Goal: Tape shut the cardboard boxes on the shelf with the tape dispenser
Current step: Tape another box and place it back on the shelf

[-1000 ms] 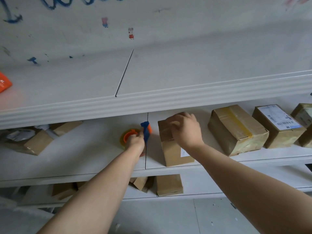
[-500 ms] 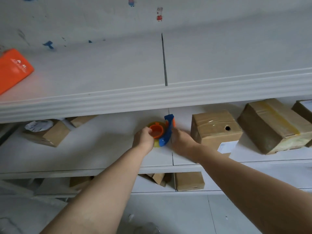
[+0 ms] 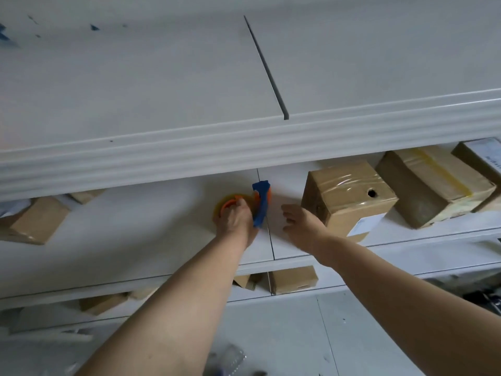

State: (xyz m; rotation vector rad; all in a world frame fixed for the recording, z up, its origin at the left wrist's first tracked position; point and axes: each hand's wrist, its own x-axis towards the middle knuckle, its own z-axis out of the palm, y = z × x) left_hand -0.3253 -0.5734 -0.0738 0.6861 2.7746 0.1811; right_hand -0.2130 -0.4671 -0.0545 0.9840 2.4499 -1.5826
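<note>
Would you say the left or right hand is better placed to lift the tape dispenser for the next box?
Left. The left hand already rests on the tape dispenser, while the right hand hovers open beside it, empty.

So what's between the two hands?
In the head view, the blue part of the tape dispenser stands between the left hand and the right hand, then a bare strip of white shelf.

The tape roll (image 3: 230,203) is half covered by the left hand (image 3: 235,218); the labelled box (image 3: 481,156) is cut by the right edge; objects on the floor (image 3: 230,359) are blurred beyond recognition
</note>
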